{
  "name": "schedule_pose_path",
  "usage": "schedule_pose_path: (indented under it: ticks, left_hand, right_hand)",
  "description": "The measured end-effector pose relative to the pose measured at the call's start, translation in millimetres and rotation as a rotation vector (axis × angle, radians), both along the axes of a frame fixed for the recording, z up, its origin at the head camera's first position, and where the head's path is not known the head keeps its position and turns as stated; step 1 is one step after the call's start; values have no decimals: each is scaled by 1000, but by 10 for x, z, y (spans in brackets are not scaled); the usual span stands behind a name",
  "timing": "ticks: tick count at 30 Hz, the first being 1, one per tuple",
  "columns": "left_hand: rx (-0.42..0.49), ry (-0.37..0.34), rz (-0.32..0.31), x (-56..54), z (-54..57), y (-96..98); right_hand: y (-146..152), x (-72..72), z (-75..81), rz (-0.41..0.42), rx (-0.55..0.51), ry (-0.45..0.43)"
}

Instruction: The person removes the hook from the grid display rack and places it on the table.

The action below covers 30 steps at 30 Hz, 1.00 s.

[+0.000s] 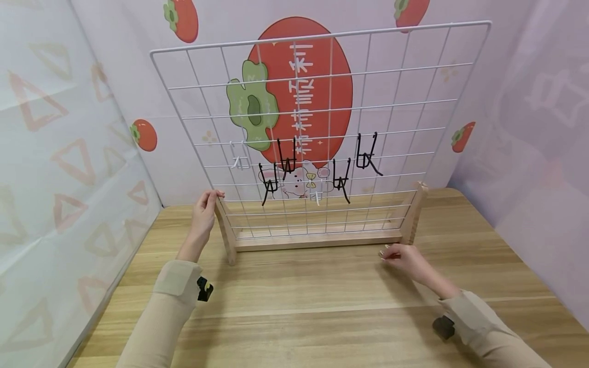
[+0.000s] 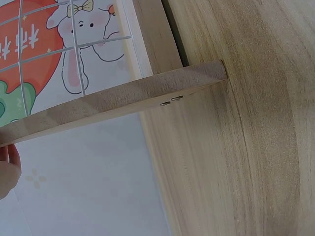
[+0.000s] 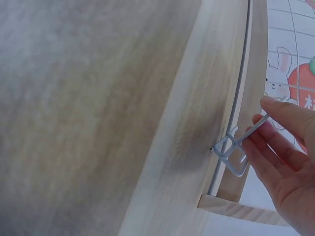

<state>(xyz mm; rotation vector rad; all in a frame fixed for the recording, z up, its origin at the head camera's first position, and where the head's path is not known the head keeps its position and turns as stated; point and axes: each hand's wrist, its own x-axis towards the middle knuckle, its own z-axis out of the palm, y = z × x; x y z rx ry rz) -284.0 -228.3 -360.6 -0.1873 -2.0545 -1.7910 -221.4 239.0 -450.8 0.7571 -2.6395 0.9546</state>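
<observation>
A white wire grid panel (image 1: 313, 109) stands in a wooden stand (image 1: 317, 239). My left hand (image 1: 204, 212) grips the top of the stand's left upright (image 2: 113, 98); only part of that hand (image 2: 7, 172) shows at the edge of the left wrist view. Low before the stand's right end, my right hand (image 1: 407, 259) pinches a white wire hook (image 3: 234, 150) by its prong, between thumb and fingers. Several black hooks (image 1: 340, 179) hang on the lower half of the grid, with white hooks (image 1: 239, 156) at the left and low in the middle.
The stand rests on a wood-grain table (image 1: 294, 306). Behind it hangs a pale backdrop with a large red persimmon print (image 1: 317, 61). A patterned white curtain (image 1: 50, 168) borders the table on the left, and a pale wall (image 1: 534, 128) on the right.
</observation>
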Motion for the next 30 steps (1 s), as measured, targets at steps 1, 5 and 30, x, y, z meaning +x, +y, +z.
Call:
schedule_pose_path:
  ticks: [1,5,30]
  left_hand:
    - [-1,0,0,0,0,1]
    - [-1,-7,1,-4,-2,1]
    - [5,-39,-5,13,22,-4]
  right_hand:
    - [-6,4,2,3,7,-2]
    - [-26,22,17,19,39,-10]
    - [-48,72,72,100,29,-82]
